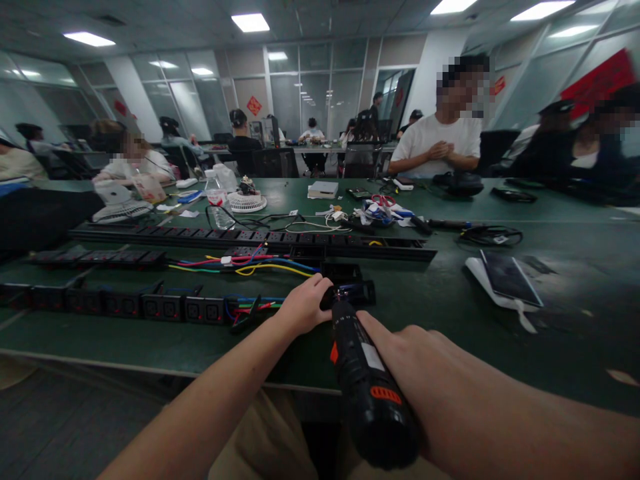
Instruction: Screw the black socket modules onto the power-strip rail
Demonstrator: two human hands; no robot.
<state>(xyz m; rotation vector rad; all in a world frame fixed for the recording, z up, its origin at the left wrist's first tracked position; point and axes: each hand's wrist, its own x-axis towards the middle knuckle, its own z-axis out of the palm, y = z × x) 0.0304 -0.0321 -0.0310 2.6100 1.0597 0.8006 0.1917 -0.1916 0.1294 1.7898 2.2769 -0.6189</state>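
My right hand is wrapped round a black cordless drill with orange accents. The drill points away from me, and its tip meets a small black plastic part on the table. My left hand grips the near left side of this part, its fingertips close to the drill's tip. Loose coloured wires in red, blue, yellow and green run up to the part from the left. A row of black socket modules lies left of my left hand, with wires coming from its end.
A long black power strip lies behind the wires. At the right rests a dark flat panel on white wrapping. Farther back are a water bottle, a white fan, a white box and red-handled scissors. Several people sit or stand beyond.
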